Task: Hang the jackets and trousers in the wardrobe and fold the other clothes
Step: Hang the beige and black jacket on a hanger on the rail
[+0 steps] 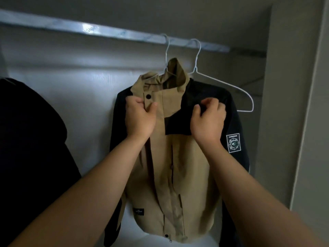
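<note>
A tan and black jacket (pixel 170 157) hangs on a white wire hanger (pixel 166 50) from the metal wardrobe rail (pixel 99 31). My left hand (pixel 139 116) pinches the tan front placket just below the collar button. My right hand (pixel 208 118) pinches the black fabric at the jacket's right chest. A white patch shows on the black sleeve at the right. The jacket's front is closed and its hem hangs near the wardrobe floor.
An empty white wire hanger (pixel 231 86) hangs on the rail just right of the jacket. A dark garment (pixel 30 139) hangs at the left. The wardrobe side wall (pixel 284 104) stands at the right, and the pale back panel (pixel 80 97) shows between the garments.
</note>
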Motion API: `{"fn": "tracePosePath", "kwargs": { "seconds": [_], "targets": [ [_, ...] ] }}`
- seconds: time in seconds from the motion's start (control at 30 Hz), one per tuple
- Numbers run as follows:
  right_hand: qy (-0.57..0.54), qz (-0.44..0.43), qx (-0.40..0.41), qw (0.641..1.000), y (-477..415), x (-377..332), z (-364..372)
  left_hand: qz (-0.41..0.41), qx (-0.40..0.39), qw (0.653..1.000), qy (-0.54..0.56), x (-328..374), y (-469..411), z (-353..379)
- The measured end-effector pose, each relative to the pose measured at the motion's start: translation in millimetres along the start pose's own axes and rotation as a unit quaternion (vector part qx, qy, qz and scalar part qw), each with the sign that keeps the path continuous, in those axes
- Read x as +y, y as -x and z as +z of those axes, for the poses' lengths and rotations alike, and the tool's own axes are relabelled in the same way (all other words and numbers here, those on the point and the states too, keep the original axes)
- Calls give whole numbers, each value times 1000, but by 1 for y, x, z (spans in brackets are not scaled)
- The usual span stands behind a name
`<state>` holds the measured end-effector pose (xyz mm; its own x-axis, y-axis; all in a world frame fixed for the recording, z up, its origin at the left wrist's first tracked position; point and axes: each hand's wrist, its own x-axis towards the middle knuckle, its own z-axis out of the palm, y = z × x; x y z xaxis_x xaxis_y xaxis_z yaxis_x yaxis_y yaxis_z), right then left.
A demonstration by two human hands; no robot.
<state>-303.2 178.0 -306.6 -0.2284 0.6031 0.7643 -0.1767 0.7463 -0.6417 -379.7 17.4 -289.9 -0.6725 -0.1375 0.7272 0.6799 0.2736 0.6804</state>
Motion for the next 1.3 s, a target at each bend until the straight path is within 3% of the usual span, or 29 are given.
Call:
{"fn": "tracePosePath", "kwargs": {
  "seconds": [0.1,0.2,0.3,0.4,0.47,0.57,0.8,1.03,1.17,1.3],
  "targets": [
    [104,-6,73,992,-17,-6,-9,174,139,968,-120,23,-1,0],
    [141,3,70,988,-31,-1,-15,274,56,939,-198,52,-9,10],
    [153,18,32,988,-42,10,-19,169,-80,951,-244,83,-25,31],
    [123,60,-26,990,-44,22,-23,88,-142,936,-311,99,-41,49],
    [92,36,-50,994,-42,31,-28,95,-161,919,-346,103,-48,57],
    [98,-1,-53,994,-45,41,-34,102,-173,921,-333,112,-59,65],
    [80,-22,-79,993,-52,56,-39,168,-207,957,-115,117,-80,76],
    [58,-25,-84,995,-65,70,-52,165,-238,929,-231,95,-103,82],
    [76,-8,-137,988,-80,79,-61,167,-236,936,-203,86,-109,83],
    [71,41,-111,990,-94,85,-64,174,-234,940,-180,87,-114,80]
  ]
}}
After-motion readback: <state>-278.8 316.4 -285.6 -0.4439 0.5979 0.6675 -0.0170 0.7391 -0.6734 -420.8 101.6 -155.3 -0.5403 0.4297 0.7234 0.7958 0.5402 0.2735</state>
